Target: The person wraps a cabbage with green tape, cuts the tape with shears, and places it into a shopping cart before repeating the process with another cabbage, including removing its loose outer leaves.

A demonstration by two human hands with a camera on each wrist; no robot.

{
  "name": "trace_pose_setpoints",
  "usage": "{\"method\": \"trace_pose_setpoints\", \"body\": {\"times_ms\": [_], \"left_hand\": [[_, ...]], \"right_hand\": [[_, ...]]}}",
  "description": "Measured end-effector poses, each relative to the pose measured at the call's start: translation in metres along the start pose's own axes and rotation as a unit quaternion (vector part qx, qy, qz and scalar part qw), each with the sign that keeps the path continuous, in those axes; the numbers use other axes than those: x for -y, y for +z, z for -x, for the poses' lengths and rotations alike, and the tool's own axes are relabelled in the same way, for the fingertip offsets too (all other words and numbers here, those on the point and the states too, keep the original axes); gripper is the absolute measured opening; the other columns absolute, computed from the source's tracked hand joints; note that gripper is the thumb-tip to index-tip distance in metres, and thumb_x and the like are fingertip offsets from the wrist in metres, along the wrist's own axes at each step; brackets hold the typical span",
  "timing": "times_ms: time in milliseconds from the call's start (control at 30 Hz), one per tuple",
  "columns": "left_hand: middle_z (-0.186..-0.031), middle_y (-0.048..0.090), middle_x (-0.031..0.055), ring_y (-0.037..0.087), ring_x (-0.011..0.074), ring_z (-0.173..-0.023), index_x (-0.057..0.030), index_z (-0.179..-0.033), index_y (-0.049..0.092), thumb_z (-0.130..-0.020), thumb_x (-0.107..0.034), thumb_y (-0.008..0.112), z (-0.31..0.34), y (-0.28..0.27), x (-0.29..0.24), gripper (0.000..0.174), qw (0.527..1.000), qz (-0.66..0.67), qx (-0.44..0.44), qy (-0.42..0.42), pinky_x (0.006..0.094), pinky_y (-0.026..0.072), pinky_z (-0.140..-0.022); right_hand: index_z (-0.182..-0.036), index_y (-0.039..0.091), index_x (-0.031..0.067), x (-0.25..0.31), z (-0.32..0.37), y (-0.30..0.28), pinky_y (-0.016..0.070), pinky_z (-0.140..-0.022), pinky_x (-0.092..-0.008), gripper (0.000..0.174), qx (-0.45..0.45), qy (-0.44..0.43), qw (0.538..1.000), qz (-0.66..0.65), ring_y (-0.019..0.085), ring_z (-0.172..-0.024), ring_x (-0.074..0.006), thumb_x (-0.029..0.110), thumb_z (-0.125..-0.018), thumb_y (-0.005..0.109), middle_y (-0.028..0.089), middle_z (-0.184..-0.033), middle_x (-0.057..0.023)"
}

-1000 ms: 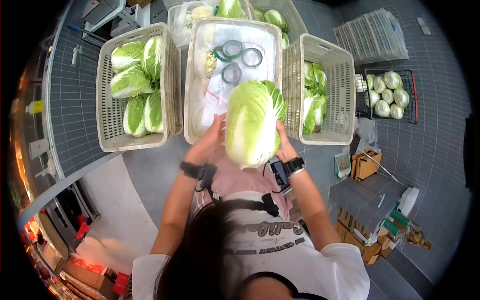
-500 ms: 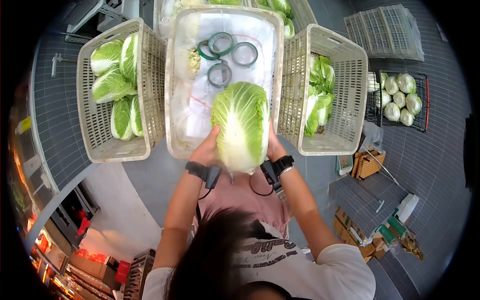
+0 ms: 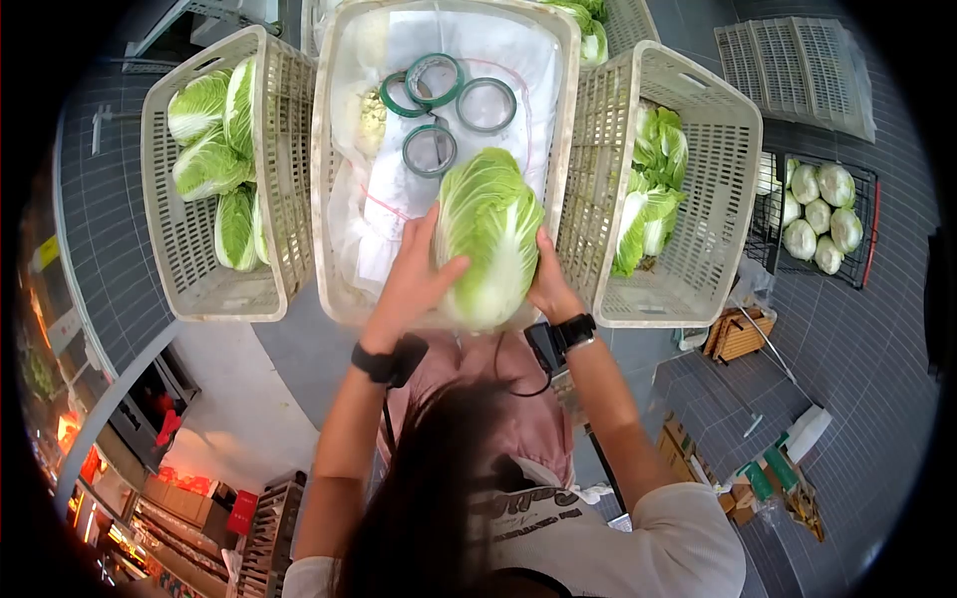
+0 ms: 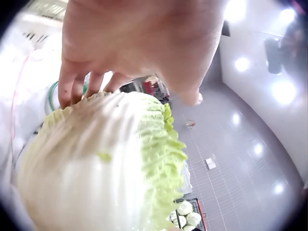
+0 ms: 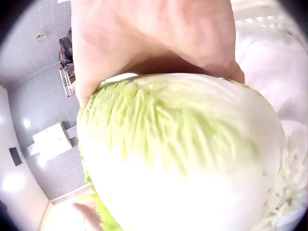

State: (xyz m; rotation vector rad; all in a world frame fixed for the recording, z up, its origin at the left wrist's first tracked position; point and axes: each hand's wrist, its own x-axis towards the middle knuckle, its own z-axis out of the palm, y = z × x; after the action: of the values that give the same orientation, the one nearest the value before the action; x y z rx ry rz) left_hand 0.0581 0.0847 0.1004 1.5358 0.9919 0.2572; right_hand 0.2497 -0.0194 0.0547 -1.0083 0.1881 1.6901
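Note:
A napa cabbage (image 3: 490, 234) is held between both hands over the near end of the middle crate (image 3: 321, 199). My left hand (image 3: 409, 279) lies along its left side; in the left wrist view the fingers (image 4: 78, 86) touch the leaves while the thumb stands off them. My right hand (image 3: 551, 281) grips the opposite side, spread over the rounded leaves in the right wrist view. Several green-edged rolls of tape (image 3: 486, 105) lie on a white sheet (image 3: 449, 30) inside the crate, just beyond the cabbage.
Crates with napa cabbages flank the middle one, a left crate (image 3: 152, 199) and a right crate (image 3: 738, 199). Farther right, a black basket (image 3: 865, 254) holds several round cabbages near stacked crates (image 3: 797, 75). Cardboard boxes (image 3: 678, 453) stand on the floor at lower right.
The cabbage has been turned in the hands and now leans over the crate's near end. My left thumb has come away from it. The head view has shifted toward the crates.

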Motion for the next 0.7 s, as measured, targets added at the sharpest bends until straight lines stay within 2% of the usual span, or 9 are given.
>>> {"method": "trace_pose_setpoints", "body": {"times_ms": [67, 100, 200, 233, 267, 400, 500, 600, 700], "left_hand": [[-0.139, 0.034, 0.0164, 0.034, 0.0285, -0.13, -0.0045, -0.146, 0.023, -0.092, -0.042, 0.055, -0.014, 0.01, 0.034, 0.073, 0.997, 0.079, 0.013, -0.01, 0.0369, 0.031, -0.106], [-0.14, 0.032, 0.0193, 0.031, 0.03, -0.131, -0.0017, -0.145, 0.023, -0.091, -0.043, 0.055, -0.021, 0.013, 0.038, 0.076, 0.991, 0.131, 0.016, -0.019, 0.0384, 0.029, -0.107], [-0.144, 0.031, 0.016, 0.032, 0.0246, -0.131, 0.0008, -0.145, 0.022, -0.095, -0.045, 0.047, -0.039, 0.027, 0.09, 0.072, 0.964, 0.246, 0.017, -0.103, 0.0353, 0.0275, -0.108], [-0.143, 0.034, 0.0146, 0.034, 0.0231, -0.13, 0.001, -0.145, 0.022, -0.097, -0.044, 0.044, -0.043, 0.026, 0.102, 0.069, 0.936, 0.318, 0.036, -0.15, 0.0339, 0.0279, -0.108], [-0.142, 0.036, 0.0132, 0.036, 0.0217, -0.128, 0.0012, -0.144, 0.022, -0.098, -0.043, 0.042, -0.046, 0.026, 0.113, 0.067, 0.9, 0.387, 0.054, -0.193, 0.0325, 0.0282, -0.107], [-0.13, 0.05, 0.0098, 0.046, 0.0182, -0.118, 0.0001, -0.137, 0.039, -0.1, -0.04, 0.039, -0.055, 0.017, 0.141, 0.054, 0.937, 0.316, 0.002, -0.147, 0.0305, 0.0352, -0.101], [-0.122, 0.056, 0.0081, 0.049, 0.0157, -0.113, -0.001, -0.133, 0.046, -0.1, -0.031, 0.044, -0.053, -0.003, 0.111, 0.045, 0.964, 0.23, -0.072, -0.114, 0.0287, 0.0391, -0.096], [-0.127, 0.055, 0.0081, 0.049, 0.0153, -0.116, 0.0005, -0.131, 0.048, -0.099, -0.022, 0.045, -0.05, -0.025, 0.112, 0.039, 0.975, 0.193, -0.054, -0.091, 0.0271, 0.0351, -0.101], [-0.112, 0.062, 0.0058, 0.057, 0.0134, -0.1, -0.0046, -0.125, 0.054, -0.095, -0.017, 0.054, -0.071, -0.049, 0.11, 0.033, 0.982, 0.11, -0.149, -0.024, 0.0288, 0.0453, -0.084]], "right_hand": [[-0.142, 0.032, 0.0043, -0.006, 0.0, -0.007, 0.0347, -0.107, -0.0351, 0.058, -0.026, -0.026, 0.998, 0.051, 0.041, -0.129, -0.0236, 0.04, -0.097, 0.043, 0.039, -0.143, -0.0113], [-0.143, 0.028, 0.0038, -0.006, 0.004, 0.005, 0.0306, -0.109, -0.0369, 0.068, -0.039, -0.113, 0.985, 0.128, 0.036, -0.132, -0.0271, 0.036, -0.091, 0.057, 0.035, -0.143, -0.0139], [-0.144, 0.028, 0.0043, -0.03, -0.003, -0.009, 0.0275, -0.108, -0.0413, 0.076, -0.122, -0.252, 0.812, 0.512, 0.036, -0.127, -0.0324, 0.036, -0.085, 0.064, 0.04, -0.134, -0.0186], [-0.144, 0.028, 0.0054, -0.032, -0.002, -0.005, 0.0266, -0.105, -0.0447, 0.079, -0.11, -0.265, 0.782, 0.554, 0.036, -0.12, -0.0377, 0.035, -0.082, 0.067, 0.038, -0.127, -0.0234], [-0.144, 0.028, 0.0062, -0.039, -0.006, -0.005, 0.0276, -0.104, -0.0447, 0.079, -0.116, -0.265, 0.77, 0.568, 0.036, -0.118, -0.0379, 0.035, -0.082, 0.067, 0.037, -0.127, -0.0237], [-0.144, 0.03, 0.009, -0.054, -0.013, -0.003, 0.0306, -0.101, -0.0443, 0.078, -0.125, -0.264, 0.741, 0.605, 0.038, -0.114, -0.0387, 0.035, -0.081, 0.068, 0.033, -0.126, -0.025], [-0.144, 0.032, 0.0105, -0.056, -0.014, 0.001, 0.0319, -0.1, -0.0437, 0.076, -0.111, -0.257, 0.735, 0.617, 0.038, -0.113, -0.0378, 0.034, -0.082, 0.068, 0.033, -0.126, -0.0249], [-0.144, 0.033, 0.011, -0.057, -0.01, 0.009, 0.0327, -0.1, -0.0429, 0.074, -0.104, -0.247, 0.723, 0.636, 0.038, -0.112, -0.0367, 0.034, -0.083, 0.067, 0.033, -0.126, -0.0244], [-0.143, 0.034, 0.0106, -0.059, -0.01, 0.01, 0.0327, -0.101, -0.0422, 0.071, -0.11, -0.243, 0.724, 0.636, 0.038, -0.113, -0.036, 0.033, -0.084, 0.067, 0.032, -0.127, -0.0239]]}}
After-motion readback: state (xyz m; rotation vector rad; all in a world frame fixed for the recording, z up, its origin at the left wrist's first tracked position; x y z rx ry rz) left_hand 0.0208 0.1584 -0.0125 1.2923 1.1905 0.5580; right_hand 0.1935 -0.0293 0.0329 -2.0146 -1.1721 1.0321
